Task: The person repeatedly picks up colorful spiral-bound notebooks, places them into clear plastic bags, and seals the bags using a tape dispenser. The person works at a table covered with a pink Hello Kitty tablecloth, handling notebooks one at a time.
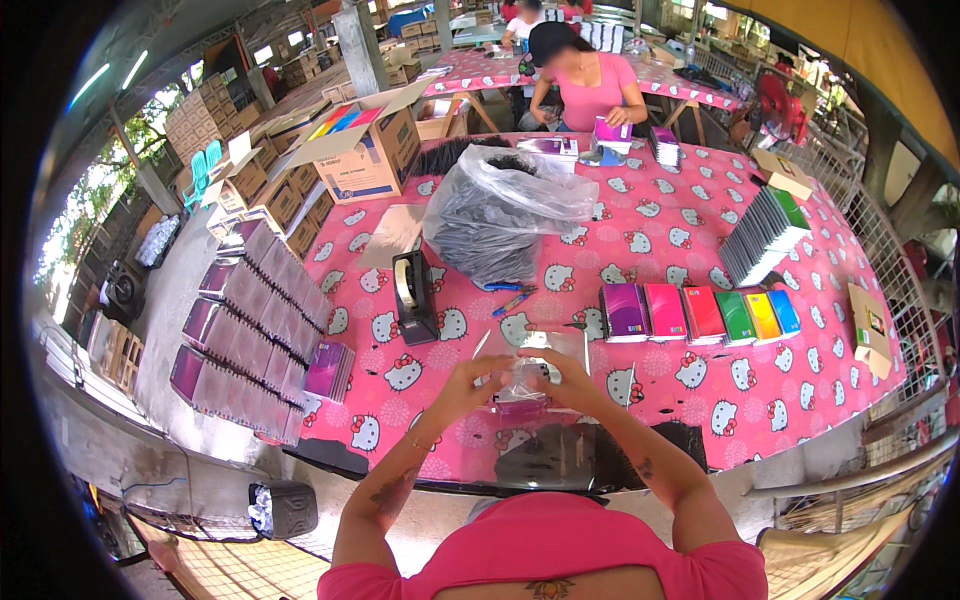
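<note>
Head view, going from the left edge of the table (pixel 800 400): stacks of purple booklets (pixel 255 330) stand in rows beside it, and a black tape dispenser (pixel 414 297) sits a little in from that edge. Near the middle of the near edge, the left hand (pixel 462 385) pinches the left side of a clear plastic sleeve (pixel 522 378), fingers curled over its top. The right hand (pixel 568 378) pinches the opposite side the same way, so the sleeve is held just above the pink cloth. It looks thin, limp, light and slick, likely to crease or slide, so gripping both side edges near the opening seems safest. Further right lies a row of coloured booklets (pixel 700 312).
</note>
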Action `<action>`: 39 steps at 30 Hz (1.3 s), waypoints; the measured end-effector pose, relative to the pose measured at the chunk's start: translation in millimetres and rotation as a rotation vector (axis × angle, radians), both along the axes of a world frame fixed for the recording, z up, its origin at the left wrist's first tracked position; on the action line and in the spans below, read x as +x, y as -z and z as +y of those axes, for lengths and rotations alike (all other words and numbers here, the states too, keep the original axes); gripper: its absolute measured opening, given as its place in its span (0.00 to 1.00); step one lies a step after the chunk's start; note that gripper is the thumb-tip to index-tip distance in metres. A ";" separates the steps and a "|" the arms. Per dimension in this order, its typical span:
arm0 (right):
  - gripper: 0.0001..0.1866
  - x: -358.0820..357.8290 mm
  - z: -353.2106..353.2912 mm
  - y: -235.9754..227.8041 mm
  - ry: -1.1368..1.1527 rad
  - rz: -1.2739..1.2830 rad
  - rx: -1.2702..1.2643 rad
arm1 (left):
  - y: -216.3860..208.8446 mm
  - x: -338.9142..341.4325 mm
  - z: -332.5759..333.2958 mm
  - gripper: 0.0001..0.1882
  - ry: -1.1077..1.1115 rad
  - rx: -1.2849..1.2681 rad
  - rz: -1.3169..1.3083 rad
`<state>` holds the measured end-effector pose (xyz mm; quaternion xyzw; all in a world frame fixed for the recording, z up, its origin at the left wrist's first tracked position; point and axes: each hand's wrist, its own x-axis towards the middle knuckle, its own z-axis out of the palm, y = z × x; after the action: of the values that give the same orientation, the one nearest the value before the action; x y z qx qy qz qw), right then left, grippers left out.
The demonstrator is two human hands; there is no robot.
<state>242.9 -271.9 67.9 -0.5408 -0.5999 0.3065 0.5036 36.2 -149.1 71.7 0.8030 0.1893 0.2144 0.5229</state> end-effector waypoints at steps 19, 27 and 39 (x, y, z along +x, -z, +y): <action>0.19 -13.4 -9.2 -13.5 0.089 -0.447 0.150 | -32.3 26.0 -16.9 0.07 -0.152 0.343 0.097; 0.31 -19.0 -7.5 -20.2 0.226 -0.455 0.083 | -29.7 44.3 -24.2 0.10 -0.260 0.965 0.214; 0.25 -18.4 2.1 16.5 0.258 0.236 -0.142 | 54.3 -33.0 129.5 0.22 -0.973 0.346 0.071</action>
<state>224.5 -269.8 51.4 -0.6076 -0.4395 0.3422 0.5662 3.2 -19.7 17.5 0.7035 0.5202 0.4336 0.2154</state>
